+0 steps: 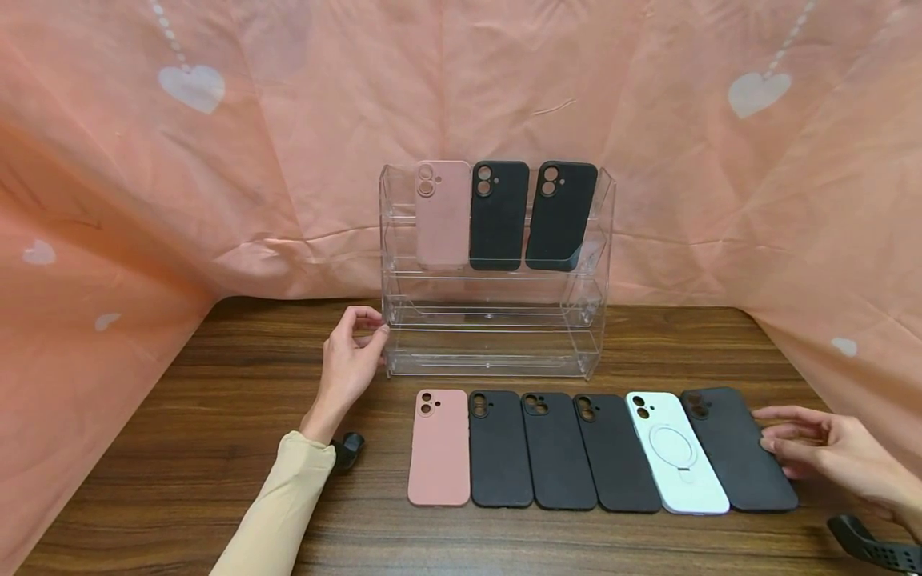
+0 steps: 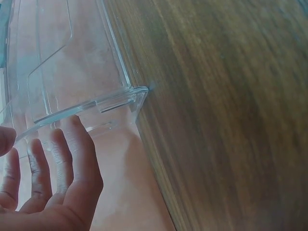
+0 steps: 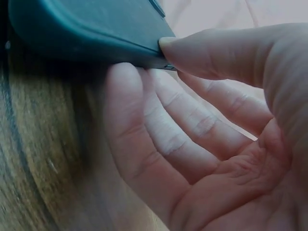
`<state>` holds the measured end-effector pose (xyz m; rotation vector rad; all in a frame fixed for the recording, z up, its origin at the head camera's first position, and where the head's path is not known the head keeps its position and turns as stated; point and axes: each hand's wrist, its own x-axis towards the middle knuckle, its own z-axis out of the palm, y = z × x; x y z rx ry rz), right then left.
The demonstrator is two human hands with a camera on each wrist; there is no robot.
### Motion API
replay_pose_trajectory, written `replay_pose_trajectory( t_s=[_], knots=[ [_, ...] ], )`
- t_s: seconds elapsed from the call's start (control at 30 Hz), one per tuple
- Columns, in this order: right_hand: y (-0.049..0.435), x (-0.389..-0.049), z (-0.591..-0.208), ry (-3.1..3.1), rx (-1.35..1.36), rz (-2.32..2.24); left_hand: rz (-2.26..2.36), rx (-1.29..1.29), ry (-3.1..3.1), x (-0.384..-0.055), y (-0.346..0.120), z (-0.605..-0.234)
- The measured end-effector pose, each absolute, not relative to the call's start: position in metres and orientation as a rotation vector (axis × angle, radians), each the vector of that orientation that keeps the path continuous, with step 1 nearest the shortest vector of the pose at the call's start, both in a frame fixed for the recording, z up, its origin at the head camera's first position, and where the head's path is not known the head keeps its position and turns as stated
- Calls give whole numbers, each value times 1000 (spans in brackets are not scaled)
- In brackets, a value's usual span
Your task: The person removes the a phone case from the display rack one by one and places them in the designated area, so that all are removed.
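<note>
A clear tiered display stand is upright on the wooden table. My left hand is at its left side, thumb and fingers on either side of the panel edge; in the left wrist view the fingers reach up to that clear edge. At the right end of a row of phone cases, my right hand pinches the right edge of a dark grey phone case. Seen from the right wrist, the thumb presses on top of this case, with fingertips at its underside.
Left of the dark grey case lie a white case with a ring, several black cases and a pink case. The stand's upper tier holds another pink case and two black ones. Pink cloth hangs behind.
</note>
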<state>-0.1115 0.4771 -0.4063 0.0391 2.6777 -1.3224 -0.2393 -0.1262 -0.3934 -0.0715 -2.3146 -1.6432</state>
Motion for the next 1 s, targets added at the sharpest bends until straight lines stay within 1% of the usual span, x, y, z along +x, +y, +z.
replay_pose_trajectory(
  t_s=[0.43,0.6,0.87,1.0],
  knots=[
    [477,-115,-418,2708,-108,-1305,-1632,-62,-2326,-239,-127,-392],
    [473,-120,-418,2722,-50,-1230,-1641,-66,-2327,-238,-129,-393],
    [466,-122,-407,2955,-2,-912,-1648,-66,-2317,-241,-130,-393],
    [456,-126,-400,3122,-21,-814,-1650,-78,-2307,-244,-130,-392]
  ],
)
